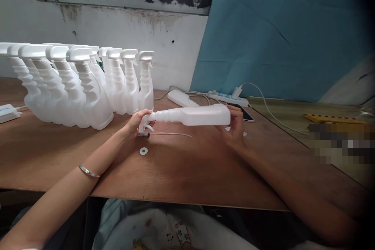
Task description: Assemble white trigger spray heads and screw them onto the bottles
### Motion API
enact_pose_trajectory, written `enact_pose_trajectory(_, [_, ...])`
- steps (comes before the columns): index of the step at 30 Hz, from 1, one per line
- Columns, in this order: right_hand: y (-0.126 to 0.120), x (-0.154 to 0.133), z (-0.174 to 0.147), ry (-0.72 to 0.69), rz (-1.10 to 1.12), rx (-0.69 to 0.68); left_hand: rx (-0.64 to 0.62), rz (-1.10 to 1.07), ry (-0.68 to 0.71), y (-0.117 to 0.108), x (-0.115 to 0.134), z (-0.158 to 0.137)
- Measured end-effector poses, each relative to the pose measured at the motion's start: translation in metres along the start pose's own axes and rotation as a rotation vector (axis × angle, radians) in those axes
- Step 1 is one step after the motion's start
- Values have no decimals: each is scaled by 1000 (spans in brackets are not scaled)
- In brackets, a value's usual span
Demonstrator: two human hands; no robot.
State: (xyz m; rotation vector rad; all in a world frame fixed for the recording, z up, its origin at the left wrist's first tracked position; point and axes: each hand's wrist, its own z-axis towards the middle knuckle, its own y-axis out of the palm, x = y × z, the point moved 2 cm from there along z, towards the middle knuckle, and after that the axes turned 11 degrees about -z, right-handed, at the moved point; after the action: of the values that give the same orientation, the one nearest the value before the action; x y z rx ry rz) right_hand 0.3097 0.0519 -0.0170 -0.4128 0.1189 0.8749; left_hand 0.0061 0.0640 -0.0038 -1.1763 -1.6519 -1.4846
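A white spray bottle (202, 115) lies sideways in the air between my two hands, just over the table. My left hand (141, 121) is closed around its trigger head, at the left end. At the right end, my right hand (235, 125) grips the base of the bottle. Below the trigger head, a thin white tube (171, 134) with a dark fitting rests on the wood. A flat white ring washer (143, 151) lies in front of it.
Several white spray bottles (96, 97) stand upright in rows at the left. Behind the held bottle lie another white bottle (180, 97), a power strip (228, 98) with cables and a phone (248, 115). A white adapter (8, 113) sits at the far left.
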Motion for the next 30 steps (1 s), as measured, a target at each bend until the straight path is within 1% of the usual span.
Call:
enact_pose_trajectory(3, [1, 6, -2, 23, -2, 26, 6, 10, 30, -2, -1, 2])
enact_pose_trajectory(8, [1, 10, -1, 113, -2, 11, -4, 95, 77, -7, -6, 8])
enact_pose_trajectory(13, [5, 9, -1, 243, 129, 31, -53, 127, 89, -7, -7, 10])
enact_pose_trajectory(16, [7, 4, -2, 268, 174, 41, -34, 91, 123, -7, -5, 9])
enact_pose_trajectory(19, [8, -1, -3, 318, 226, 4, -7, 79, 154, -7, -5, 9])
enact_pose_trajectory(23, [7, -2, -3, 416, 259, -45, -7, 99, 188, -7, -3, 7])
enact_pose_trajectory(27, [7, 0, -1, 403, 235, -12, -1, 107, 198, -4, -2, 4])
enact_pose_trajectory(30, [8, -1, 0, 375, 223, 7, 22, 114, 157, -4, -3, 4])
